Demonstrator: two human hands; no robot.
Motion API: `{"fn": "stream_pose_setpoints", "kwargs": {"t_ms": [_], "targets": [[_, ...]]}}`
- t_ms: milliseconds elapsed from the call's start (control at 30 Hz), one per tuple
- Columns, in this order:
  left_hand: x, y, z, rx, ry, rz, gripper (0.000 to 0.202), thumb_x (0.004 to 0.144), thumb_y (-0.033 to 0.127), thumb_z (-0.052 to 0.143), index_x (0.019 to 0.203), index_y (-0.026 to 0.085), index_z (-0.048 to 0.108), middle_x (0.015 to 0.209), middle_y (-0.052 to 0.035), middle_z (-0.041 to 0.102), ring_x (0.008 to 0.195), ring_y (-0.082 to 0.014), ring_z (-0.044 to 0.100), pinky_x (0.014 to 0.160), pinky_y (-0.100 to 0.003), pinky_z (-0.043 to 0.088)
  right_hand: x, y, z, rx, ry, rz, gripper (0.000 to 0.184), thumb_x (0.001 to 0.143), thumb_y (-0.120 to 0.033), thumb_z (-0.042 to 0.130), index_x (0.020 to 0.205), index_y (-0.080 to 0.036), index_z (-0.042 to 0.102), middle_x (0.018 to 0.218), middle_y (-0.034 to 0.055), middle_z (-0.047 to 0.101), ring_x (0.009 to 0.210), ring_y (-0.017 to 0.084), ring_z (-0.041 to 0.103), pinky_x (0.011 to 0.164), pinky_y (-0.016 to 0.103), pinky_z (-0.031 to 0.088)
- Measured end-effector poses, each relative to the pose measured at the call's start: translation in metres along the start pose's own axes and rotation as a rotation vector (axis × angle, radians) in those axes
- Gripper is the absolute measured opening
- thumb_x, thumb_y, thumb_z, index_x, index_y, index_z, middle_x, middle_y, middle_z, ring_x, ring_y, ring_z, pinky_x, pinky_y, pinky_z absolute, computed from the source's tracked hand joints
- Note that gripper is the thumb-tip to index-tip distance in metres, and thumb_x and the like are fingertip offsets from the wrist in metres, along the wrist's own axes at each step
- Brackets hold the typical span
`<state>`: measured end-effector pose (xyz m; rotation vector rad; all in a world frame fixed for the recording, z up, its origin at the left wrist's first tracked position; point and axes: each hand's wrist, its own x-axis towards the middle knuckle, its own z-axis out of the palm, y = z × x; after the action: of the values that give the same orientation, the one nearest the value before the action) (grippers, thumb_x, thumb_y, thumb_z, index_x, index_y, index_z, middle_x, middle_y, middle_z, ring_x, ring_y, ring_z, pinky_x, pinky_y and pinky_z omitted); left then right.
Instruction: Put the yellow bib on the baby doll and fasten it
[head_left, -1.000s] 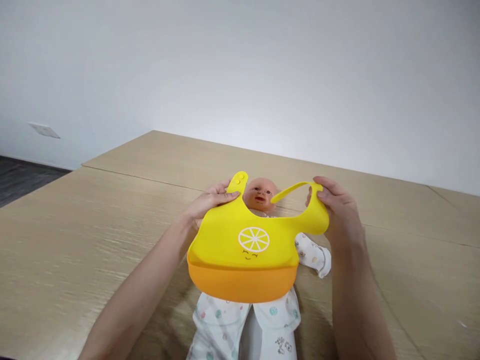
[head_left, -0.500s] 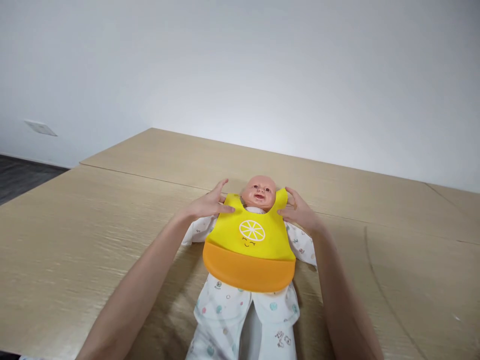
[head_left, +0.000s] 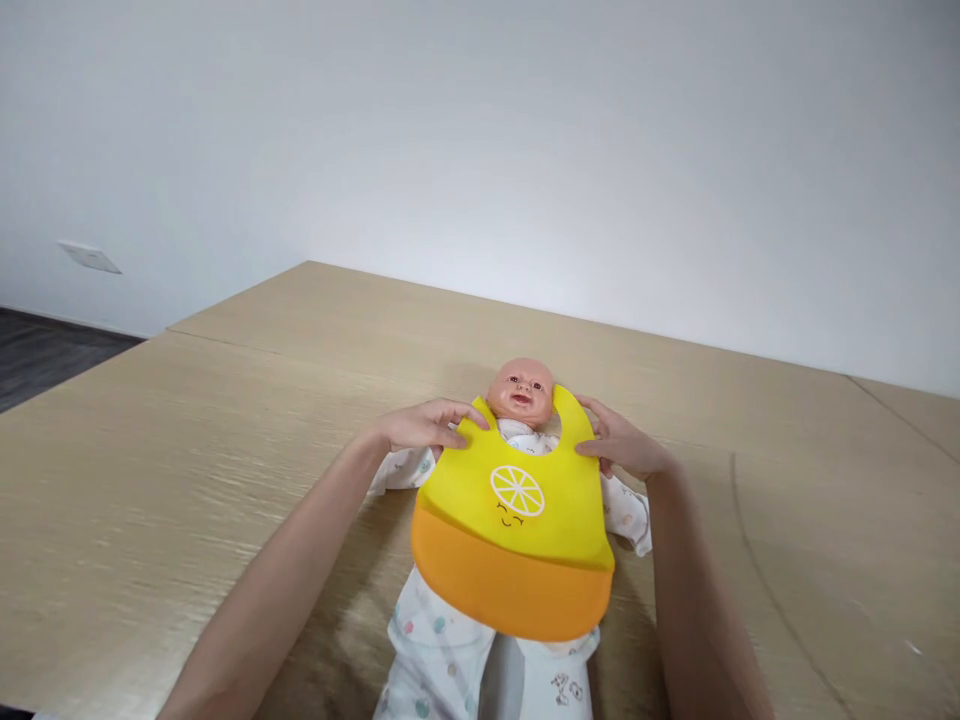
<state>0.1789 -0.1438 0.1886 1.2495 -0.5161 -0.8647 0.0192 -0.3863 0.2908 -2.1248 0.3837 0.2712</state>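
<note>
A baby doll (head_left: 520, 390) in white patterned pyjamas lies on its back on the wooden table (head_left: 150, 480), head away from me. A yellow silicone bib (head_left: 517, 520) with an orange catch pocket and a lemon print covers its chest, its lower edge lifted toward me. My left hand (head_left: 424, 425) grips the bib's left shoulder strap beside the doll's neck. My right hand (head_left: 619, 440) holds the right strap, fingers curled on its edge. The strap ends behind the doll's neck are hidden.
The light wooden table runs far to the left, right and back, with a seam across it behind the doll. A white wall stands behind it. Dark floor (head_left: 45, 350) and a wall outlet (head_left: 90, 258) show at the far left.
A second ago I held the bib up in the air over the doll. It then came down on the doll's chest, and now its lower part tilts up toward me, both hands still on the straps.
</note>
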Motion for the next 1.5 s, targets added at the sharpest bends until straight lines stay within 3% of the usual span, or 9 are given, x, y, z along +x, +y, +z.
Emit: {"fn": "stream_pose_setpoints", "kwargs": {"t_ms": [100, 200, 367, 533, 633, 800, 1167, 1300, 1500], "targets": [[0.012, -0.006, 0.000, 0.146, -0.228, 0.080, 0.017, 0.063, 0.023, 0.063, 0.076, 0.012, 0.065, 0.068, -0.0030, 0.061, 0.055, -0.0126, 0.052, 0.046, -0.018, 0.036, 0.014, 0.014, 0.000, -0.084, 0.077, 0.101, 0.073, 0.067, -0.036, 0.063, 0.129, -0.023, 0.027, 0.090, 0.0090, 0.058, 0.064, 0.017, 0.056, 0.046, 0.023, 0.043], [0.024, -0.013, 0.004, 0.209, -0.045, 0.168, 0.021, 0.069, 0.031, 0.057, 0.059, 0.013, 0.059, 0.052, -0.0007, 0.053, 0.048, -0.0101, 0.047, 0.044, -0.018, 0.033, 0.028, 0.022, 0.003, -0.131, 0.215, 0.115, 0.048, 0.069, -0.053, 0.056, 0.096, -0.013, 0.051, 0.083, 0.0095, 0.057, 0.068, 0.017, 0.055, 0.053, 0.024, 0.044], [0.037, -0.023, 0.018, 0.207, 0.193, 0.201, 0.024, 0.064, 0.037, 0.061, 0.059, 0.015, 0.052, 0.047, 0.0023, 0.046, 0.041, -0.0083, 0.040, 0.038, -0.019, 0.025, 0.042, 0.029, 0.010, -0.027, 0.305, 0.100, 0.038, 0.070, -0.049, 0.056, 0.069, -0.011, 0.050, 0.061, 0.0030, 0.050, 0.053, 0.009, 0.045, 0.045, 0.019, 0.031], [0.047, -0.033, 0.019, 0.242, 0.196, 0.183, 0.021, 0.062, 0.033, 0.060, 0.058, 0.014, 0.055, 0.052, 0.0010, 0.048, 0.045, -0.0087, 0.041, 0.039, -0.020, 0.023, 0.051, 0.039, 0.008, 0.269, 0.357, 0.091, 0.012, 0.064, -0.021, 0.054, 0.071, -0.011, 0.055, 0.064, 0.0042, 0.056, 0.055, 0.012, 0.050, 0.048, 0.021, 0.037], [0.053, -0.038, 0.018, 0.220, 0.151, 0.178, 0.017, 0.062, 0.026, 0.056, 0.052, 0.014, 0.050, 0.047, 0.0024, 0.043, 0.042, -0.0076, 0.038, 0.039, -0.020, 0.021, 0.057, 0.038, 0.006, 0.441, 0.386, 0.052, 0.015, 0.063, -0.016, 0.047, 0.076, -0.012, 0.055, 0.084, 0.0095, 0.060, 0.076, 0.017, 0.057, 0.066, 0.025, 0.046], [0.057, -0.041, 0.022, -0.106, 0.102, 0.122, 0.008, 0.061, 0.021, 0.056, 0.063, 0.015, 0.051, 0.053, 0.0028, 0.048, 0.043, -0.0077, 0.043, 0.041, -0.019, 0.029, 0.065, 0.032, 0.006, 0.648, 0.441, -0.002, 0.029, 0.058, -0.010, 0.045, 0.086, -0.012, 0.053, 0.102, 0.0123, 0.057, 0.094, 0.019, 0.055, 0.084, 0.028, 0.045], [0.065, -0.048, 0.028, -0.454, 0.194, 0.029, 0.013, 0.065, 0.019, 0.054, 0.077, 0.017, 0.048, 0.061, 0.0005, 0.057, 0.050, -0.0132, 0.055, 0.047, -0.023, 0.042, 0.085, 0.026, 0.005, 0.770, 0.576, -0.053, 0.030, 0.052, -0.009, 0.040, 0.079, -0.009, 0.051, 0.100, 0.0118, 0.057, 0.093, 0.019, 0.055, 0.074, 0.028, 0.048], [0.065, -0.048, 0.028, -0.483, 0.144, 0.079, 0.015, 0.064, 0.020, 0.058, 0.078, 0.016, 0.054, 0.068, -0.0015, 0.061, 0.057, -0.0129, 0.057, 0.052, -0.022, 0.044, 0.089, 0.030, 0.007, 0.779, 0.610, -0.016, 0.018, 0.061, -0.018, 0.051, 0.078, -0.014, 0.052, 0.078, 0.0037, 0.059, 0.069, 0.013, 0.055, 0.057, 0.022, 0.046], [0.077, -0.049, 0.028, -0.400, 0.069, -0.001, 0.017, 0.063, 0.026, 0.063, 0.075, 0.015, 0.058, 0.067, -0.0043, 0.064, 0.054, -0.0147, 0.056, 0.049, -0.023, 0.043, 0.093, 0.039, 0.015, 0.684, 0.600, 0.030, 0.034, 0.053, -0.029, 0.067, 0.081, -0.012, 0.057, 0.076, 0.0034, 0.058, 0.065, 0.012, 0.052, 0.053, 0.021, 0.042]]}}
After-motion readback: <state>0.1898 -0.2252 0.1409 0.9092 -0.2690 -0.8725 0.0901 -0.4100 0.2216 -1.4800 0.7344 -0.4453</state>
